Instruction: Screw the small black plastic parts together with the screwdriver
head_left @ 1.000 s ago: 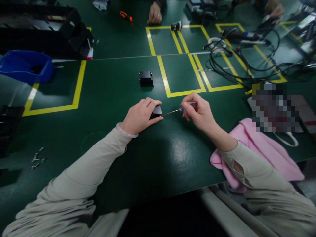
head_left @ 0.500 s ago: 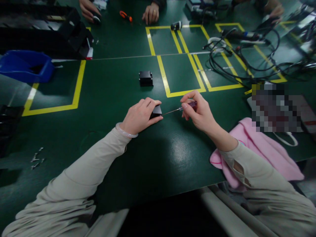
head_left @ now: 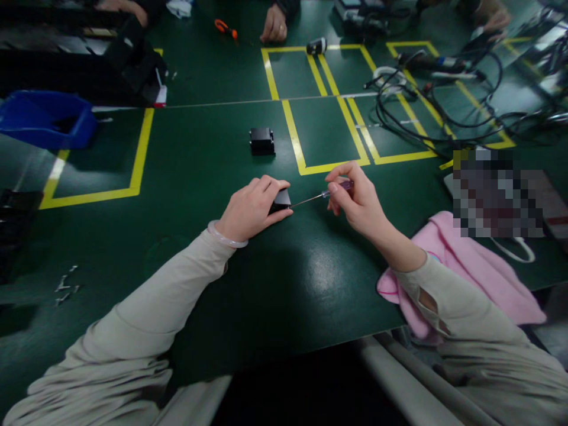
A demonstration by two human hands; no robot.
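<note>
My left hand (head_left: 255, 207) is closed round a small black block (head_left: 281, 201) and holds it against the green table; much of the block is hidden under the fingers. In my right hand (head_left: 352, 195) is a screwdriver (head_left: 339, 188) with a dark, partly clear handle, gripped between thumb and fingers. Its thin shaft points left, and the tip meets the block's right end near my left fingertips. A second black block (head_left: 262, 141), with small bright screw-like ends at its sides, sits on the table beyond my hands.
Several loose screws (head_left: 66, 285) lie at left, below a blue bin (head_left: 48, 118). At right are a pink cloth (head_left: 461, 272) and coiled black cables (head_left: 439, 118). Across the table, orange-handled cutters (head_left: 226, 28) lie near another person's hand (head_left: 275, 23).
My hands, the block and the screwdriver stay almost in place; the right fingers have shifted slightly. Across the table, a person's hand at upper left has moved left behind the black racks.
</note>
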